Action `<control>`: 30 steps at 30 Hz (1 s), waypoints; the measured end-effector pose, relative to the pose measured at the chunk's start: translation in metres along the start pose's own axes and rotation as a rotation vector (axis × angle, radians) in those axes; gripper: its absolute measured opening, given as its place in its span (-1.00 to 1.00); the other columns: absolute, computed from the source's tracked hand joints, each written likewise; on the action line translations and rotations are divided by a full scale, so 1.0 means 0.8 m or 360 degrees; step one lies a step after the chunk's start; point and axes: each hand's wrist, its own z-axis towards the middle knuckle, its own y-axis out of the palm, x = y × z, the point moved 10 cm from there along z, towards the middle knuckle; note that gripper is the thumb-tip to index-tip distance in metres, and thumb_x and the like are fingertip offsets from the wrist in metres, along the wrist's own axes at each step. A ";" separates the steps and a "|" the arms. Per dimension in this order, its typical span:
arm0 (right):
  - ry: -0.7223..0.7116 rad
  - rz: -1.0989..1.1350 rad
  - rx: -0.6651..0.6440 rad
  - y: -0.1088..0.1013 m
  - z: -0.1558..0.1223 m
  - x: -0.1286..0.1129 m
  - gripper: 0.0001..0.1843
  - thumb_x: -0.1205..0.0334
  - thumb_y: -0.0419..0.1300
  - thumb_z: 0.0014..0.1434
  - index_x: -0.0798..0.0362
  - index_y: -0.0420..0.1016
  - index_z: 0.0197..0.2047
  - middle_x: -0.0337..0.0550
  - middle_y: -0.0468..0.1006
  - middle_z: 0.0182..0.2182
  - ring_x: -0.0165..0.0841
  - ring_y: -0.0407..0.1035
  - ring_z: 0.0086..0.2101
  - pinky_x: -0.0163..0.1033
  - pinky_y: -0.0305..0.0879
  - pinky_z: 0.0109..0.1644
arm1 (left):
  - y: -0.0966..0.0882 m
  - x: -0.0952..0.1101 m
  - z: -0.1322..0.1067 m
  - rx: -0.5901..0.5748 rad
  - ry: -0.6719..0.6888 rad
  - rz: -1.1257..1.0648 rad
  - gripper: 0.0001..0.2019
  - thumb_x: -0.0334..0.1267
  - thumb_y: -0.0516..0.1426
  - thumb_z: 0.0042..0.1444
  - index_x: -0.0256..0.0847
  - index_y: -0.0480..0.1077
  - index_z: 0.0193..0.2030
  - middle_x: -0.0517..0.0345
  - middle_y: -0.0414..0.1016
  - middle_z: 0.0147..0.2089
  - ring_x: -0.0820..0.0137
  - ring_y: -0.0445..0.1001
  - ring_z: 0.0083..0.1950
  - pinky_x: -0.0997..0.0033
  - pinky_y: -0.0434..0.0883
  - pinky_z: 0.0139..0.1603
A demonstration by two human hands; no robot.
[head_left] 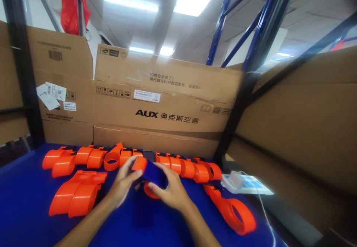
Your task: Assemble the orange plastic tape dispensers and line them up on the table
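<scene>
My left hand [122,185] and my right hand [170,190] meet over the blue table [25,198], both closed on one orange plastic part [140,164] with a dark blue piece [154,173] against it. An orange ring of that part shows under my right fingers. A row of similar orange parts [178,165] lies just behind my hands along the cardboard wall. Two larger orange parts [76,193] lie to the left of my left hand. Another long orange part with a ring end [232,211] lies to the right of my right hand.
Tall cardboard boxes [167,109] wall in the back and the right side. A white device with a cable [240,182] lies at the table's right edge. Blue rack posts [262,23] rise behind the boxes. A red bag [72,7] hangs at upper left.
</scene>
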 end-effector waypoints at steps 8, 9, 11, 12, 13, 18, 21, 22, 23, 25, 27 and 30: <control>-0.0348 -0.0524 0.0205 -0.007 -0.009 -0.033 -0.31 0.03 0.35 0.11 -0.05 0.33 0.28 0.05 0.55 -0.03 -0.07 0.46 -0.05 0.06 0.43 0.07 | -0.001 0.012 0.004 0.0058 0.0178 0.0394 -0.58 -0.16 0.35 -0.04 -0.10 0.39 -0.03 -0.01 0.54 0.11 0.10 0.47 0.15 0.13 0.35 0.17; -0.0356 -0.0534 0.0206 -0.007 -0.009 -0.034 -0.31 0.03 0.34 0.11 -0.06 0.34 0.29 0.05 0.54 -0.02 -0.06 0.46 -0.04 0.07 0.42 0.07 | -0.001 0.015 0.003 0.0068 0.0188 0.0398 -0.59 -0.17 0.35 -0.05 -0.10 0.39 -0.05 -0.01 0.55 0.09 0.11 0.48 0.14 0.14 0.35 0.17; -0.0355 -0.0535 0.0200 -0.007 -0.009 -0.035 -0.32 0.02 0.34 0.12 -0.08 0.34 0.29 0.06 0.54 -0.01 -0.05 0.45 -0.03 0.09 0.41 0.09 | -0.001 0.019 0.001 0.0093 0.0197 0.0406 -0.60 -0.18 0.36 -0.07 -0.10 0.39 -0.08 0.00 0.56 0.06 0.12 0.50 0.11 0.16 0.36 0.14; -0.0349 -0.0529 0.0194 -0.007 -0.009 -0.035 -0.31 0.02 0.34 0.12 -0.09 0.34 0.29 0.06 0.54 0.00 -0.04 0.44 -0.03 0.10 0.40 0.09 | -0.001 0.021 0.000 0.0106 0.0194 0.0407 -0.60 -0.19 0.36 -0.08 -0.10 0.39 -0.09 0.00 0.57 0.04 0.13 0.51 0.09 0.17 0.37 0.12; -0.0343 -0.0524 0.0187 -0.007 -0.009 -0.035 -0.31 0.02 0.34 0.12 -0.10 0.33 0.30 0.06 0.54 0.00 -0.03 0.44 -0.02 0.10 0.40 0.09 | -0.001 0.022 0.000 0.0120 0.0187 0.0402 -0.60 -0.19 0.37 -0.09 -0.10 0.40 -0.11 0.01 0.58 0.02 0.13 0.52 0.06 0.19 0.38 0.09; -0.0338 -0.0551 0.0158 -0.005 -0.009 -0.035 -0.30 0.02 0.32 0.14 -0.11 0.30 0.32 0.06 0.53 0.02 -0.04 0.43 -0.02 0.10 0.40 0.09 | -0.002 0.023 0.000 0.0153 0.0174 0.0360 -0.61 -0.21 0.38 -0.13 -0.09 0.40 -0.14 0.04 0.60 -0.04 0.16 0.55 -0.01 0.23 0.42 0.01; -0.0351 -0.0578 0.0154 -0.004 -0.009 -0.036 -0.29 0.02 0.32 0.14 -0.11 0.28 0.33 0.06 0.52 0.02 -0.04 0.42 -0.01 0.10 0.39 0.10 | -0.002 0.023 0.000 0.0136 0.0183 0.0395 -0.60 -0.21 0.37 -0.10 -0.09 0.39 -0.11 0.05 0.60 -0.04 0.17 0.55 -0.03 0.24 0.42 0.00; -0.0355 -0.0579 0.0153 -0.004 -0.009 -0.036 -0.29 0.01 0.32 0.14 -0.11 0.28 0.33 0.06 0.52 0.02 -0.04 0.42 -0.01 0.10 0.39 0.10 | -0.002 0.022 -0.001 0.0127 0.0182 0.0405 -0.60 -0.21 0.36 -0.09 -0.09 0.38 -0.10 0.05 0.59 -0.04 0.18 0.55 -0.04 0.24 0.43 -0.01; -0.0358 -0.0577 0.0154 -0.004 -0.009 -0.036 -0.28 0.01 0.33 0.14 -0.11 0.28 0.33 0.06 0.52 0.02 -0.04 0.42 -0.01 0.10 0.39 0.09 | -0.002 0.022 -0.001 0.0119 0.0183 0.0410 -0.60 -0.21 0.36 -0.08 -0.10 0.37 -0.10 0.05 0.59 -0.04 0.18 0.55 -0.04 0.24 0.43 -0.02; -0.0361 -0.0569 0.0158 -0.004 -0.010 -0.036 -0.28 0.02 0.33 0.13 -0.10 0.29 0.33 0.06 0.52 0.02 -0.04 0.42 -0.01 0.10 0.40 0.09 | -0.002 0.021 -0.001 0.0099 0.0181 0.0406 -0.61 -0.21 0.36 -0.07 -0.10 0.37 -0.10 0.05 0.59 -0.03 0.19 0.55 -0.05 0.26 0.43 -0.04; -0.0356 -0.0554 0.0168 -0.005 -0.011 -0.037 -0.29 0.03 0.33 0.14 -0.11 0.29 0.33 0.06 0.52 0.02 -0.04 0.42 -0.01 0.11 0.39 0.10 | -0.002 0.019 -0.001 0.0084 0.0174 0.0389 -0.61 -0.21 0.36 -0.06 -0.10 0.37 -0.09 0.05 0.59 -0.02 0.20 0.55 -0.05 0.28 0.43 -0.04; -0.0308 -0.0472 0.0200 -0.009 -0.011 -0.037 -0.29 0.03 0.34 0.12 -0.11 0.32 0.31 0.05 0.52 0.02 -0.03 0.42 0.00 0.11 0.37 0.12 | -0.004 0.014 0.001 0.0062 0.0139 0.0339 -0.59 -0.20 0.36 -0.04 -0.10 0.38 -0.04 0.03 0.57 0.03 0.19 0.53 0.02 0.27 0.41 0.04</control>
